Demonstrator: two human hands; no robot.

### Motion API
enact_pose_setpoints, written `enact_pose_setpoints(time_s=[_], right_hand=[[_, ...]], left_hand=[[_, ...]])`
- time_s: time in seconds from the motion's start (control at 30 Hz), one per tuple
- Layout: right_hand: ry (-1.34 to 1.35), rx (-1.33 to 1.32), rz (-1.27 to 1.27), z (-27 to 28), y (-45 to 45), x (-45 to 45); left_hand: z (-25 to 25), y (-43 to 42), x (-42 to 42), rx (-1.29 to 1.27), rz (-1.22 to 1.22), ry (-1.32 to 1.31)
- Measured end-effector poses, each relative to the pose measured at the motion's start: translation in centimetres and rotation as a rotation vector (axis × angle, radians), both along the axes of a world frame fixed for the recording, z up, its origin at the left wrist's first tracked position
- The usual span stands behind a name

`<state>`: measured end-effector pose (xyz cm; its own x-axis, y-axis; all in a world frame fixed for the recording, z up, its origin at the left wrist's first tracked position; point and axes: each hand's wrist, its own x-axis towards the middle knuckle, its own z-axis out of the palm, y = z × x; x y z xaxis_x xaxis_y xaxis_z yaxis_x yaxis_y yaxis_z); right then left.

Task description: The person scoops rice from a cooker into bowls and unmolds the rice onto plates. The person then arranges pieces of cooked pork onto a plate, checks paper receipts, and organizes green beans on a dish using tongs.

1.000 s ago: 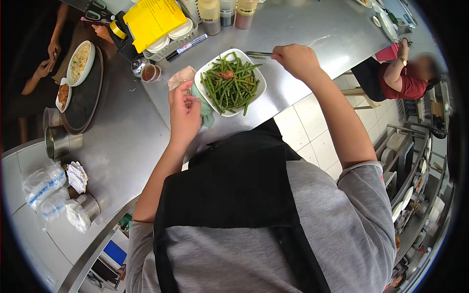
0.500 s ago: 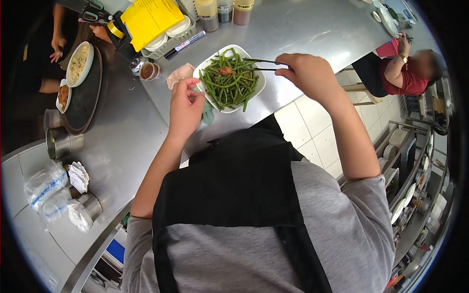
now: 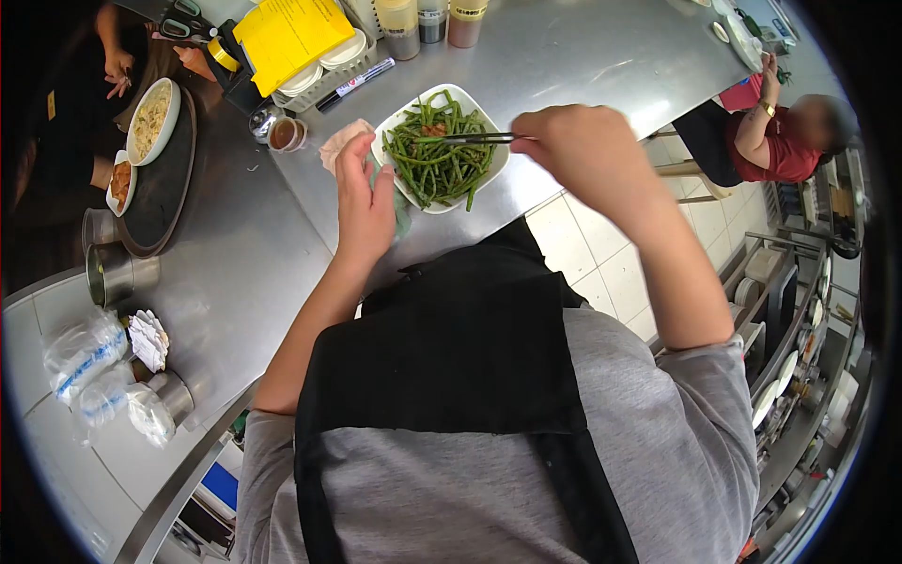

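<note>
A square white bowl [image 3: 503, 150] full of green beans [image 3: 442, 169] sits on the steel counter, with a small brownish topping [image 3: 435, 130] among the beans. My right hand [image 3: 583, 146] is closed around slim dark tongs [image 3: 484, 138]. Their arms lie close together over the beans, tips by the topping; whether they pinch anything I cannot tell. Beside the bowl's left rim is my left hand [image 3: 365, 202], fingers stretched and thumb apart, holding nothing. A pinkish cloth [image 3: 340, 143] and a green cloth [image 3: 402, 222] lie around that hand, partly hidden.
A sauce cup [image 3: 287, 134], a marker [image 3: 355, 85] and labelled bottles [image 3: 398, 28] stand beyond the bowl. Left is a dark tray [image 3: 174, 193] with a rice dish [image 3: 152, 122]; a co-worker's hand [image 3: 118, 70] is near it. Another person [image 3: 789, 141] is at the right.
The tongs' arms have come together and their tips moved left onto the topping, which now looks smaller or spread. My left hand has opened from a pinch, fingers straightening beside the bowl.
</note>
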<state>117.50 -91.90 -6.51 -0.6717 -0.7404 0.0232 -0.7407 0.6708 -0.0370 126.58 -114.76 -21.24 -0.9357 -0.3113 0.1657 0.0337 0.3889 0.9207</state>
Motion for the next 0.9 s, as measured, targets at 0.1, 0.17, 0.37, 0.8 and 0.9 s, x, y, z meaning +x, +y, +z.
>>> enact_pose_setpoints(time_s=[0.1, 0.17, 0.37, 0.8, 0.9], right_hand=[[0.006, -0.072, -0.033, -1.3, -0.4, 0.3], [-0.017, -0.032, 0.0, 0.2, 0.6, 1.1], [0.051, 0.202, 0.164, -1.2, 1.7, 1.9], [-0.043, -0.111, 0.091, 3.0, 2.5, 2.0], [0.046, -0.128, 0.043, 1.4, -0.1, 2.9]], left_hand=[[0.2, 0.2, -0.1, 0.054, -0.019, 0.084], [0.9, -0.3, 0.3, -0.093, -0.017, 0.037], [1.1, -1.0, 1.5, -0.218, -0.071, -0.067], [1.6, 1.1, 1.9, -0.53, -0.218, 0.008], [1.7, 1.7, 1.6, -0.573, -0.19, 0.041]])
